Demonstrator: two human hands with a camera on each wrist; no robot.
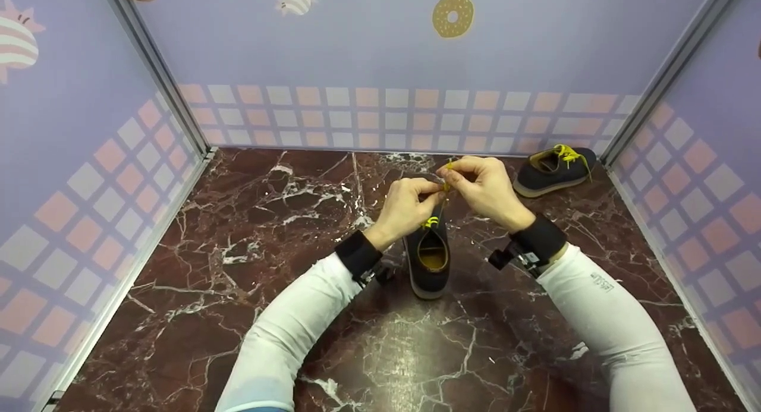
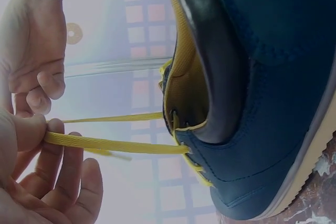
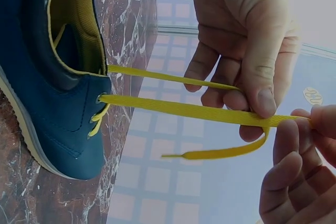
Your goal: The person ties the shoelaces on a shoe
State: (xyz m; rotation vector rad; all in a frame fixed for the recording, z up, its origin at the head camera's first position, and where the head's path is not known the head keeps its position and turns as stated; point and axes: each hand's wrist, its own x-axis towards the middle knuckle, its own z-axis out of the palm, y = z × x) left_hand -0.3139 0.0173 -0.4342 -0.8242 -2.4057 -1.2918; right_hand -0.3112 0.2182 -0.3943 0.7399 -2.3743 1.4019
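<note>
A dark blue shoe with a yellow lining sits upright on the marbled surface, its heel toward me. Two strands of its yellow shoelace run taut from the top eyelets up to my hands. My left hand pinches the strands between thumb and fingers above the toe end. Close beside it, my right hand pinches the lace farther along, seen between its fingertips in the right wrist view. One loose lace tip dangles below the left thumb in that view.
A second dark shoe with yellow laces stands at the back right corner. Patterned panels enclose the marbled surface at the back and both sides. A dark band with a camera is on each wrist.
</note>
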